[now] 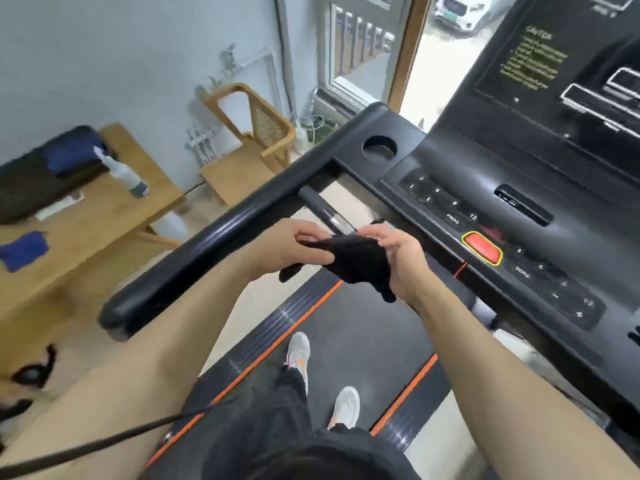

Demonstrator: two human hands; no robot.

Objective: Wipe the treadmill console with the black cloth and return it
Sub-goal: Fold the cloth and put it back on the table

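The black cloth (353, 259) hangs bunched between both hands, above the treadmill belt and just in front of the console. My left hand (287, 245) pinches its left edge. My right hand (398, 259) grips its right side, fingers curled over the top. The black treadmill console (485, 188) slants across the right half of the view, with number keys, a red stop button (482, 248) and a round cup holder (379, 149). Neither the cloth nor my hands touch the console.
The left handrail (214, 237) runs diagonally below my left hand. A wooden table (104, 216) at the left holds a spray bottle (124, 173), a blue cloth (22, 250) and a dark bag. A wooden chair (249, 143) stands behind. My feet are on the belt (363, 341).
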